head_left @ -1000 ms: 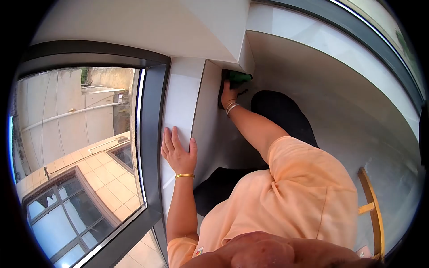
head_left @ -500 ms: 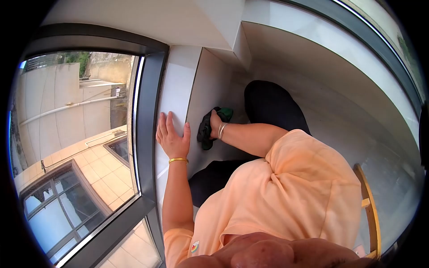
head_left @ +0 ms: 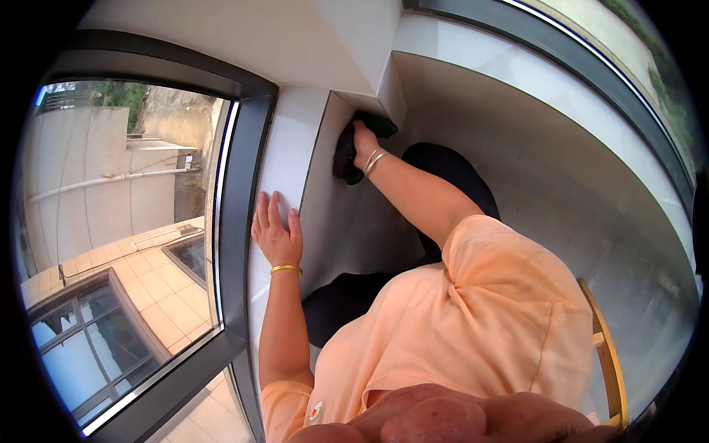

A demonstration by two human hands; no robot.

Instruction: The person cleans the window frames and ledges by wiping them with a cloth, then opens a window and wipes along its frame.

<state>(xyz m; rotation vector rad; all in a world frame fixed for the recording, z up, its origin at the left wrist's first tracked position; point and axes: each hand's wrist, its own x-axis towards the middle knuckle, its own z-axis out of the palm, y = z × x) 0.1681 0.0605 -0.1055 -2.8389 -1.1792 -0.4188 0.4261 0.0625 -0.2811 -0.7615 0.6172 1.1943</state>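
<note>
My right hand (head_left: 363,146) presses a crumpled black and dark green cloth (head_left: 345,156) against the grey wall panel (head_left: 325,166) below the sill, close to the inner corner. Its fingers are partly hidden by the cloth and by the angle. On the white window sill (head_left: 284,159), my left hand (head_left: 275,230) rests with fingers apart, near the sill's edge, holding nothing. Silver bangles circle the right wrist and a gold one the left.
A dark window frame (head_left: 247,170) runs along the left, with a building outside. More white ledge (head_left: 473,55) curves across the top right under another window frame. My dark-clothed knees (head_left: 343,299) are near the wall. A wooden chair part (head_left: 607,347) stands at right.
My right hand has moved up the picture along the wall panel with the cloth, toward the inner corner. The left hand stays on the sill, and the whole view has shifted slightly.
</note>
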